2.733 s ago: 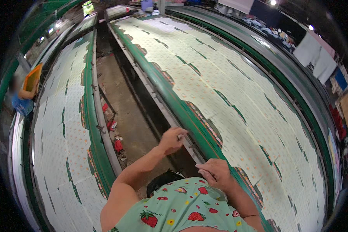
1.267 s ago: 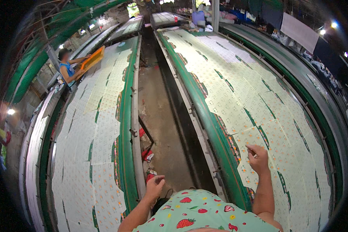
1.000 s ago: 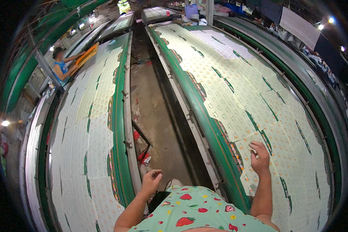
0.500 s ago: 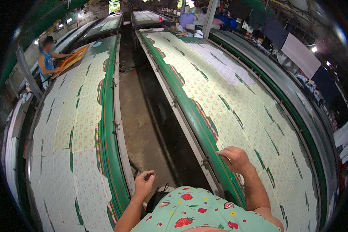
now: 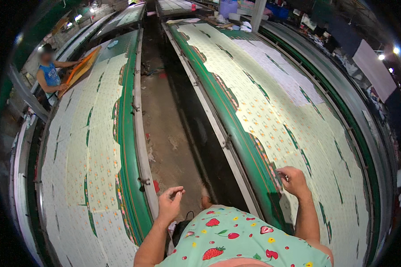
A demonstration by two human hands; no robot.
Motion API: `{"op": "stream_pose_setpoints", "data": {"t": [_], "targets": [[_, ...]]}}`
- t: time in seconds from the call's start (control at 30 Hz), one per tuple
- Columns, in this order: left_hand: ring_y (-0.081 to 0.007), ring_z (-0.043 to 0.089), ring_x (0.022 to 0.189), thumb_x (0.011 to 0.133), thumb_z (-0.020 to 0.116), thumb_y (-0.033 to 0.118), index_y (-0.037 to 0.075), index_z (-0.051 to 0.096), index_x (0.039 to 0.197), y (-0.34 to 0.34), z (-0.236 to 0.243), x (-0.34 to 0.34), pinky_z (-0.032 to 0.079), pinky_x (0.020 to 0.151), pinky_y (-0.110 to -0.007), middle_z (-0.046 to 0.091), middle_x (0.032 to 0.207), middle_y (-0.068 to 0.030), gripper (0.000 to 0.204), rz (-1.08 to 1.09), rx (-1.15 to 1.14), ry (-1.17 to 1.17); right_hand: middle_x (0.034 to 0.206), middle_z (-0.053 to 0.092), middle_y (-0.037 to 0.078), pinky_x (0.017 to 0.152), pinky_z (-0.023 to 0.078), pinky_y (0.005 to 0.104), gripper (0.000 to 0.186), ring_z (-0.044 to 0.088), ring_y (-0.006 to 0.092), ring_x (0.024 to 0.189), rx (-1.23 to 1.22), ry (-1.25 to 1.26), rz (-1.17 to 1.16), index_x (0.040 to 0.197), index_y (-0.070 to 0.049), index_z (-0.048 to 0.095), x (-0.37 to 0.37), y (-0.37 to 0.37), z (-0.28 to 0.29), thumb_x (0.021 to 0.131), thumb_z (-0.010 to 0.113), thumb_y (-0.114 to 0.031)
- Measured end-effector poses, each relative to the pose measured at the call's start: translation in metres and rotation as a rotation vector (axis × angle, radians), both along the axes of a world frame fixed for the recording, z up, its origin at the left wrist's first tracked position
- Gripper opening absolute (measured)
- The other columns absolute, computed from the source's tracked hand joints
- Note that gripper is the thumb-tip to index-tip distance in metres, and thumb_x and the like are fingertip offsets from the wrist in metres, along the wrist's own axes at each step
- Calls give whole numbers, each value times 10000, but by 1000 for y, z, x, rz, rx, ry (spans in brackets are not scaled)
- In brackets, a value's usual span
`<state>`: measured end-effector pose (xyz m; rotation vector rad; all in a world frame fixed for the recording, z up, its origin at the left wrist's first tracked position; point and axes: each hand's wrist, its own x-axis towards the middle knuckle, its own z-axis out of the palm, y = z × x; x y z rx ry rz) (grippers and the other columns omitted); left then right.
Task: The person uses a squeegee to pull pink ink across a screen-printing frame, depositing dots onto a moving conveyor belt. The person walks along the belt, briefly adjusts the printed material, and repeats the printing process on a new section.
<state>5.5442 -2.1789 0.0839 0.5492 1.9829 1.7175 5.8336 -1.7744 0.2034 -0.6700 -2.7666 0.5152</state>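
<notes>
My left hand [image 5: 170, 203] hovers over the aisle beside the left table's edge, its fingers curled and thumb drawn up to the fingertips. Whatever may be in it is too small to make out. My right hand [image 5: 294, 181] is above the near edge of the right table, fingers bent in toward the thumb; anything between them is hidden. Below it, pale cloth pieces [image 5: 272, 129] with small orange prints lie flat on the green tabletop [image 5: 243, 142]. Similar printed pieces [image 5: 104, 155] cover the left table, with green gaps showing between them.
A metal rail [image 5: 214, 127] with small clamps runs along the right table; another rail [image 5: 143, 147] edges the left one. Between them lies a narrow floor aisle [image 5: 165, 138]. At far left, a person [image 5: 51, 75] in blue holds an orange frame [image 5: 81, 69]. A post [image 5: 257, 15] stands far right.
The view has shifted forward along the aisle, so the tables slide nearer. My right hand now appears farther right, and my left hand slightly higher. The far person still holds the orange frame.
</notes>
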Motion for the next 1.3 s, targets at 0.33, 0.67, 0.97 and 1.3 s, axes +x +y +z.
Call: {"op": "stream_pose_setpoints", "data": {"t": [0.33,0.67,0.97,1.3], "targets": [[-63,665,750,1002,811,91,-11,811,1027,132,52,-156,546,667,-264,768,857,-23,104,-88,-88,80,871,770,163,723,581,445,284,730,345,762,51,93,-127,1112,-85,839,-133,116,-37,848,755,-20],[-13,428,678,1002,846,214,20,812,961,231,22,-342,366,581,-257,501,703,114,202,-255,-212,30,847,738,166,697,567,440,372,693,324,713,59,63,-152,1101,-37,813,-287,166,-36,777,654,52],[-31,501,679,952,862,209,31,811,1103,309,19,-540,439,620,-245,606,758,47,239,-310,-24,127,1171,763,154,873,614,457,506,739,384,1006,144,127,-5,1170,-28,757,-494,181,8,708,650,147],[-336,678,1236,911,867,254,75,764,1330,369,48,-608,497,1127,-465,756,1281,-140,466,-613,-60,607,1141,751,186,883,595,462,470,725,406,1027,-2,109,-216,1181,-23,746,-518,249,-39,753,651,145]]}}
